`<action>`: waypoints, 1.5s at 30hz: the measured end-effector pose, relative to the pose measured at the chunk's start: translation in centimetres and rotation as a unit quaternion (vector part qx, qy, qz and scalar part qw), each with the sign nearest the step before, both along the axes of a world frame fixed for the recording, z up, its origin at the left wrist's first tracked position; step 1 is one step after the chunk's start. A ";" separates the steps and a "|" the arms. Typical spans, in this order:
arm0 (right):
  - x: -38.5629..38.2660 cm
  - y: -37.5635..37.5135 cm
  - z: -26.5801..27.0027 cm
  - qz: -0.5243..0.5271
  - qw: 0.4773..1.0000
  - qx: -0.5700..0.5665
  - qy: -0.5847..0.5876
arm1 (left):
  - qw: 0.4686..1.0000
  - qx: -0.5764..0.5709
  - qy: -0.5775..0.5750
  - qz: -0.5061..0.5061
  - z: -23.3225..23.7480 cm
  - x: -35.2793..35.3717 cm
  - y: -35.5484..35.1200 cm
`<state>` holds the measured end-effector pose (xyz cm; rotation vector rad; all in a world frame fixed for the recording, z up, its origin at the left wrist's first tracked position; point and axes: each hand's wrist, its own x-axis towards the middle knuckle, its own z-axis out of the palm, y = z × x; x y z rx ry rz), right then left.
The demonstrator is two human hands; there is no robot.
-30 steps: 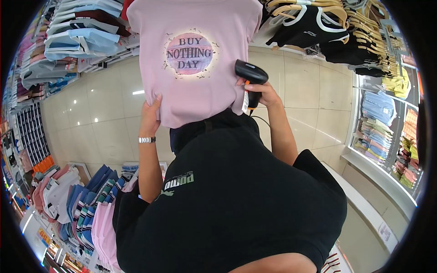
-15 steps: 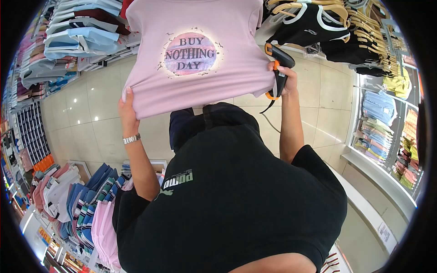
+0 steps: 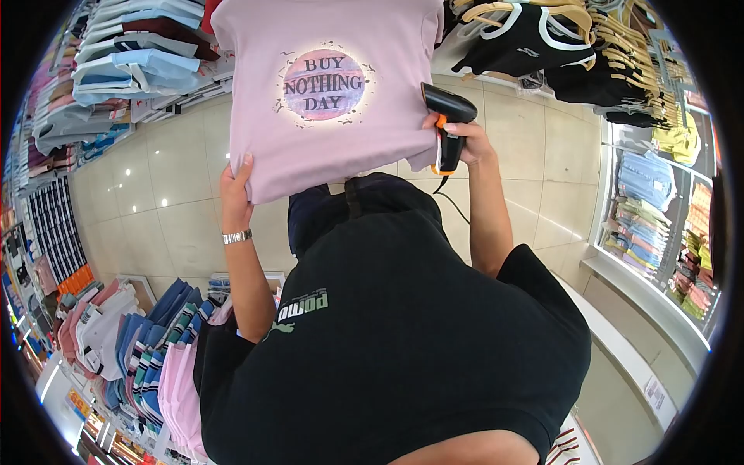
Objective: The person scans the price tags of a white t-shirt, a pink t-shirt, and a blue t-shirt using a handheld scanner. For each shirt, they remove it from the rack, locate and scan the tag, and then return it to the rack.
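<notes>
Shop floor [image 3: 170,178] of beige tile, left fingers [image 3: 246,163] gripping pink shirt [image 3: 325,139], right fingers [image 3: 453,129] gripping scanner [image 3: 446,105]

Both arms up in front of me, both hands closed.

My left hand [image 3: 235,188] sits left of centre in the frame, thumb pointing up and pinched tight against my fingers. The left forearm [image 3: 249,287] rises almost straight from the lower left. My right hand [image 3: 465,146], higher and right of centre, is curled into a firm wrap, and the right forearm [image 3: 490,221] slopes up to it from my shoulder.
</notes>
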<state>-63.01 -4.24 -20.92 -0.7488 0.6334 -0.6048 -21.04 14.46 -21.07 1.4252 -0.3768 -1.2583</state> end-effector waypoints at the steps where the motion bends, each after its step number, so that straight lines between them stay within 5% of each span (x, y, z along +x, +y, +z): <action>1: 0.2 0.0 -0.4 0.014 1.000 -0.009 -0.020 | 1.000 -0.007 0.016 -0.002 -0.2 -0.1 0.2; 8: 1.4 0.3 -0.5 -0.004 0.994 0.050 -0.101 | 0.994 -0.058 0.093 0.000 -0.3 -0.8 0.4; 16: -0.3 -1.0 -2.1 -0.099 0.938 0.182 -0.276 | 0.976 -0.035 0.178 0.124 0.1 0.7 0.3; 23: 0.2 -1.2 -1.5 -0.127 0.932 0.226 -0.251 | 0.969 -0.057 0.206 0.122 -0.5 1.4 0.0; 32: 1.8 0.4 1.2 -0.042 0.993 0.068 -0.085 | 0.997 0.077 -0.023 0.006 -3.7 0.5 0.2; 35: 2.4 0.7 1.6 -0.019 0.999 0.042 0.026 | 0.989 0.126 -0.078 -0.011 -5.0 -0.7 -0.3; 39: 3.3 0.3 0.1 0.033 0.994 -0.006 0.105 | 0.948 0.129 -0.286 -0.060 -9.5 -2.2 -2.2; 42: 4.1 0.1 -0.2 0.053 0.990 -0.019 0.131 | 0.919 0.018 -0.378 -0.112 -8.3 -4.8 -5.6; 45: 4.9 0.2 0.5 0.046 0.988 -0.038 0.144 | 0.939 -0.074 -0.303 -0.145 -5.0 -6.6 -10.5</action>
